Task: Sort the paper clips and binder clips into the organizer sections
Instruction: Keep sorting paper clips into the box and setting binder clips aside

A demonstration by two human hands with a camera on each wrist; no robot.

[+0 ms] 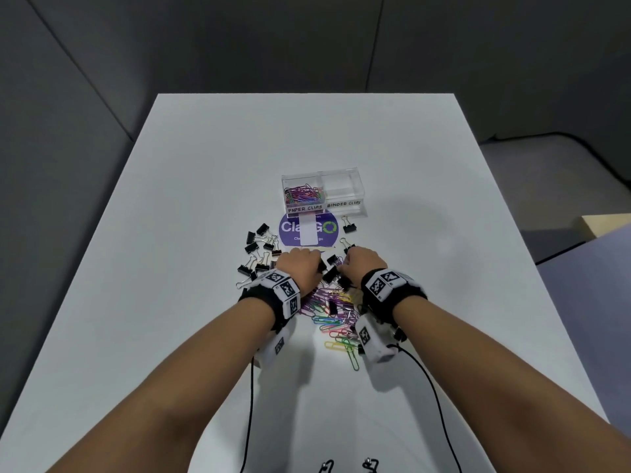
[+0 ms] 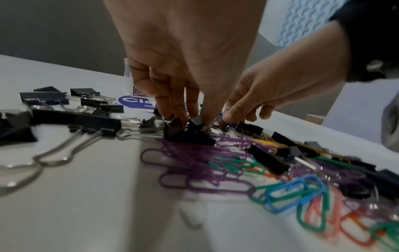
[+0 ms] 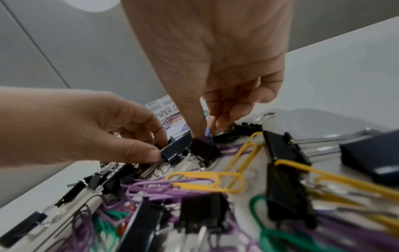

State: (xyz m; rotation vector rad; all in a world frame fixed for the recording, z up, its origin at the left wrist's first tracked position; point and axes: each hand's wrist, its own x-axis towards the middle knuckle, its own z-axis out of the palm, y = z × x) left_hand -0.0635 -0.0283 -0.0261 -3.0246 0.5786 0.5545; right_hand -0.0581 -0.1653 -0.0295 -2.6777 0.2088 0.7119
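Observation:
The clear organizer (image 1: 345,186) stands mid-table. Its left section, labelled PAPER CLIPS, holds coloured paper clips (image 1: 304,194); the right one, labelled BINDER CLIPS (image 1: 344,203), shows nothing inside. Both hands are down in a mixed pile (image 1: 336,322) of coloured paper clips and black binder clips. My left hand (image 1: 319,266) (image 2: 190,119) (image 3: 159,150) pinches a black binder clip (image 3: 175,150) between thumb and fingers. My right hand (image 1: 343,264) (image 2: 228,117) (image 3: 207,131) pinches with thumb and forefinger at a purple paper clip (image 3: 207,133) beside another black binder clip (image 3: 204,150).
Several loose binder clips (image 1: 259,250) lie left of the hands, and one (image 1: 349,227) lies right of a round purple sticker (image 1: 290,228). Two more clips (image 1: 326,467) sit at the table's near edge. Black wrist cables (image 1: 251,404) trail toward me over the white table (image 1: 205,165).

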